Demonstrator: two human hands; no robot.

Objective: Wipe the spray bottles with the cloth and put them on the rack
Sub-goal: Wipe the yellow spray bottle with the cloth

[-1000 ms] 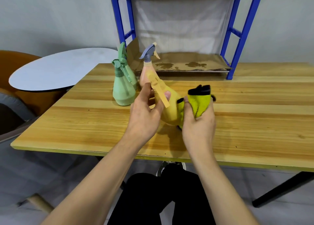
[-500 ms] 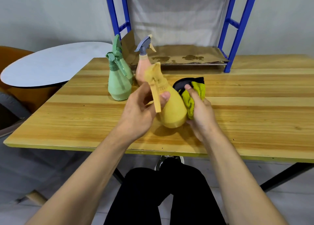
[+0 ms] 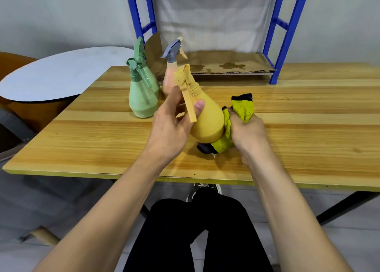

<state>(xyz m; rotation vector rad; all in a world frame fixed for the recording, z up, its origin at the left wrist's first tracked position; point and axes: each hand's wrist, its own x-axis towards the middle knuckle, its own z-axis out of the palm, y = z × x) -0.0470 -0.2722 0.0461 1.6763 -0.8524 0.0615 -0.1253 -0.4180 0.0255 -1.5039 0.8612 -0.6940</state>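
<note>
My left hand (image 3: 172,126) grips the neck and trigger of a yellow spray bottle (image 3: 207,119), held tilted above the wooden table (image 3: 102,140). My right hand (image 3: 246,132) holds a yellow-green cloth with black trim (image 3: 242,109) pressed against the bottle's right side and base. Two green spray bottles (image 3: 141,99) stand close together at the table's left back. A pink spray bottle with a grey head (image 3: 171,70) stands just behind my left hand. The blue rack (image 3: 285,31) stands at the table's back, its lowest shelf lined with stained cardboard (image 3: 226,65).
A round grey tabletop (image 3: 51,74) sits to the left, beyond the wooden table's edge, above an orange seat. My black-trousered legs and a shoe (image 3: 203,189) show below the near table edge.
The cloth in my right hand has slid from the bottle's upper side down to its lower side and base. My left hand has turned the bottle more upright.
</note>
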